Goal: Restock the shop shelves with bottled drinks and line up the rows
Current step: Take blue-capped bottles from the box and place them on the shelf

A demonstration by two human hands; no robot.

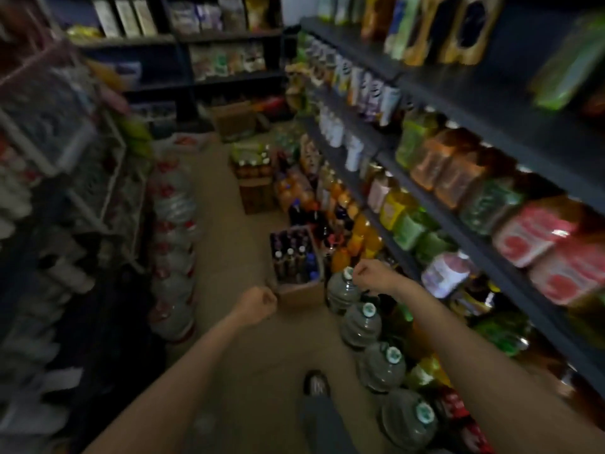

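The view is blurred by motion. An open cardboard box (301,294) stands on the aisle floor and holds several dark bottles (291,257) upright. My left hand (257,304) is curled into a fist just left of the box's near corner, with nothing visible in it. My right hand (371,275) is also curled, beside the cap of a large water jug (342,290), and holds nothing that I can see. On my right, the dark shelves (458,226) carry rows of bottled drinks, with orange ones (360,231) low down.
A row of big water jugs (381,367) lines the floor along the right shelf foot. Packs of water bottles (173,257) stand stacked on the left. More boxes and crates (257,194) sit farther down the aisle. My shoe (316,385) is on the bare floor.
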